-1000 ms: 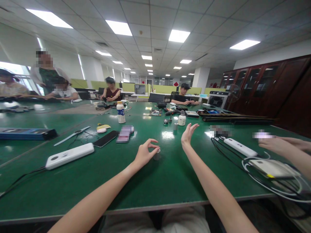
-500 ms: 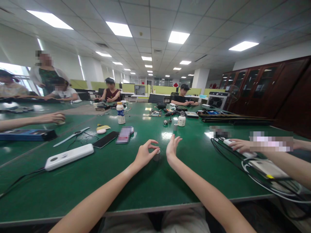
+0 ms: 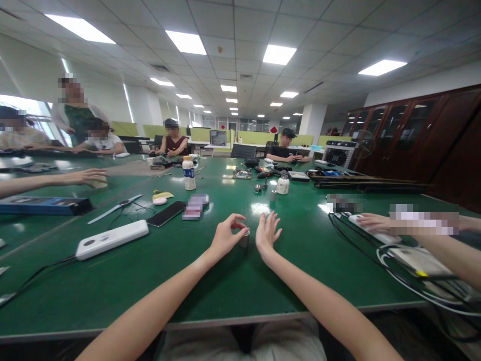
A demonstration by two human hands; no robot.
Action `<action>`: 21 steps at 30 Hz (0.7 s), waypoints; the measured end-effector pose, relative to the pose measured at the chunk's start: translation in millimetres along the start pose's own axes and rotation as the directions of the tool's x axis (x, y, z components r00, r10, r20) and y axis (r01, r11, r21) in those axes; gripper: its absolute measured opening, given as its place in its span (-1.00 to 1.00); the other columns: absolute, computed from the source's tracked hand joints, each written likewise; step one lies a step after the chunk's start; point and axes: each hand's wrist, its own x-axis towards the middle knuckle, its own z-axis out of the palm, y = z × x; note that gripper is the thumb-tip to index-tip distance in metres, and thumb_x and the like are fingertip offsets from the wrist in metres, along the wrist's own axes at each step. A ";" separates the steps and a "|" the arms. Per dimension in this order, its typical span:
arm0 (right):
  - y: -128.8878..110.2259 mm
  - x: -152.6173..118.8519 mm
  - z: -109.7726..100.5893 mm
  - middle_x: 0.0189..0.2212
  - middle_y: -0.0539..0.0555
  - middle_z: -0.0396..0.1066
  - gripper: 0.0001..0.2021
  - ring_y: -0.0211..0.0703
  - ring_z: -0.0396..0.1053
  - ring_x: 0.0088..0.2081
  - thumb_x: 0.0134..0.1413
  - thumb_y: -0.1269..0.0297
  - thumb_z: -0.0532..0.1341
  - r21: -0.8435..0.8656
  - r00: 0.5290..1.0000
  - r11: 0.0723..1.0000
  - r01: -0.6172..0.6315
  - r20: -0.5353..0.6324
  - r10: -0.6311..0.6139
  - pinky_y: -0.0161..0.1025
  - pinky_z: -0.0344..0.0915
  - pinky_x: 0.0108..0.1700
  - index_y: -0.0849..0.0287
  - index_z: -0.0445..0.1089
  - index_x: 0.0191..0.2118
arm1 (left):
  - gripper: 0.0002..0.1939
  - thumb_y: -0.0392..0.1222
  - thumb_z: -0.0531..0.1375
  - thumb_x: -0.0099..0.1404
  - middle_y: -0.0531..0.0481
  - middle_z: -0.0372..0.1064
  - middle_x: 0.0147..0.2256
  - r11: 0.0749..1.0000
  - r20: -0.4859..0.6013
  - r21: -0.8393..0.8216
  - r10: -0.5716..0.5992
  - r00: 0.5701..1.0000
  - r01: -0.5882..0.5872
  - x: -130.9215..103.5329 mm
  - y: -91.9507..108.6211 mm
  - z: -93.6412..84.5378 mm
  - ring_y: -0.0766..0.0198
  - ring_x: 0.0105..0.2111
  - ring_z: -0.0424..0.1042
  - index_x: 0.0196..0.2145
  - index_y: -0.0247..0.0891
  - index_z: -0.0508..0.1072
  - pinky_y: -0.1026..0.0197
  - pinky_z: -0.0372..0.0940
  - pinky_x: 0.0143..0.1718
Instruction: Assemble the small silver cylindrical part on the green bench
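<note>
Glossy green tabletop (image 3: pixel 210 301) under panel ceiling lights (image 3: pixel 280 55), which leave bright reflections on it. Small grey cylinder (image 3: pixel 245 241) appears upright on the near part of the surface, between the two hands. Left hand (image 3: pixel 228 233): thumb and fingers curved into a loose C, thumb at the cylinder's upper rim, a gap visible between thumb and forefinger; whether they pinch the cylinder or only rest by it, cannot tell. Right hand (image 3: pixel 267 231): fingers loosely spread and raised, palm side towards the cylinder, apart from it, holding nothing. Handling estimate: surface looks metallic, so probably stiff, hard to dent and fairly heavy for its bulk; smooth wall may slip under dry fingers. Not judged fragile, though a narrow upright form could tip if nudged high up. Best hold: thumb and forefinger on opposite sides of the wall, somewhat below the rim, squeezing evenly. Similar grey cylinder (image 3: pixel 273 195) stands further off, near a small white bottle (image 3: pixel 283 184). Black phone (image 3: pixel 166 214) lies flat, left of the left hand.
</note>
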 end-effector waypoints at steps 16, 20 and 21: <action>4.8 -1.9 5.1 0.12 0.33 0.38 -0.30 -0.01 0.41 0.10 0.38 0.01 -0.41 0.429 0.915 0.893 -0.136 0.399 -0.052 -0.10 0.35 0.04 0.26 0.13 0.34 | -0.72 -0.15 0.30 0.15 0.02 0.60 -0.34 0.994 -0.026 0.108 0.033 0.999 -0.030 0.6 -8.6 0.2 0.12 -0.23 0.57 -0.16 -0.18 0.43 0.03 0.33 -0.03; 9.3 18.3 -13.4 -0.13 0.27 0.53 -0.19 -0.04 0.51 -0.07 0.32 0.02 -0.57 0.419 0.886 0.903 -0.093 0.449 -0.117 -0.14 0.39 -0.14 0.16 0.29 0.20 | -0.72 -0.18 0.29 0.15 0.04 0.60 -0.36 0.996 -0.016 0.088 0.010 1.000 -0.008 0.2 -8.1 0.9 0.14 -0.26 0.58 -0.15 -0.18 0.42 0.07 0.33 -0.05; 11.1 26.7 -22.5 -0.22 0.25 0.54 -0.19 -0.04 0.53 -0.15 0.32 -0.01 -0.56 0.469 0.885 0.874 -0.130 0.453 -0.111 -0.16 0.39 -0.20 0.15 0.34 0.12 | -0.72 -0.18 0.28 0.15 0.04 0.60 -0.36 0.997 -0.008 0.080 0.002 1.000 -0.001 0.0 -7.9 1.2 0.14 -0.26 0.58 -0.15 -0.18 0.42 0.07 0.33 -0.05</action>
